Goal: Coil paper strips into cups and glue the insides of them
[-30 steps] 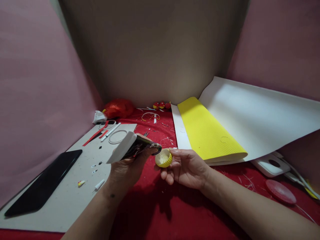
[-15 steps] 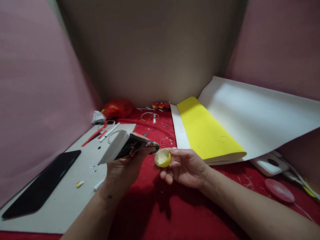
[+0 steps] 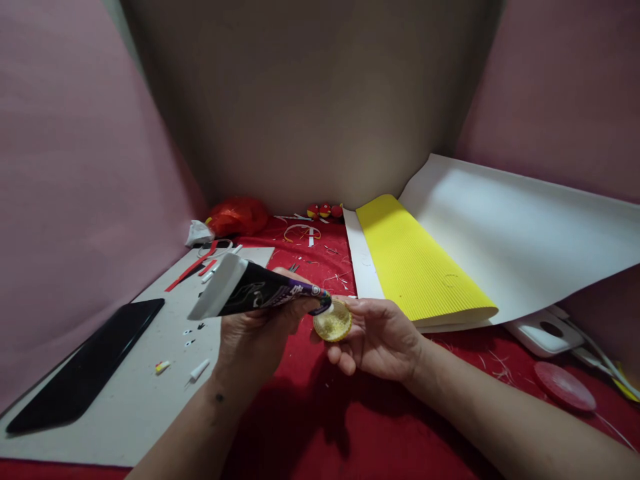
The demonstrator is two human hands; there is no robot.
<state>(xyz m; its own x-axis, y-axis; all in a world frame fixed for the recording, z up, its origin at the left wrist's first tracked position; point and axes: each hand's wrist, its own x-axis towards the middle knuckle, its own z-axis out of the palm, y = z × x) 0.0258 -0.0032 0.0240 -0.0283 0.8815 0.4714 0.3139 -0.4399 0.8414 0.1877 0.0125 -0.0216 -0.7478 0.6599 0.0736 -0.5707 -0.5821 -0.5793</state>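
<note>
My left hand (image 3: 255, 340) is closed round a dark squeeze tube (image 3: 250, 293) with a flat white end, held nearly level with its nozzle pointing right. The nozzle tip touches the rim of a small round yellow cap (image 3: 333, 321), whose hollow side faces me. My right hand (image 3: 377, 337) pinches that cap between thumb and fingers just above the red cloth (image 3: 310, 413).
A grey board (image 3: 125, 393) at left carries a black phone (image 3: 83, 363), a white pen, red strips and small scraps. Yellow corrugated sheet (image 3: 415, 263) lies on a large white sheet (image 3: 515, 227) at right. A red lid (image 3: 565, 387), a white device (image 3: 543, 330) and red-yellow balls (image 3: 325, 211) lie around.
The tube has swung down to a flatter angle and its nozzle has come onto the yellow cap. The cap has turned so its hollow faces me more.
</note>
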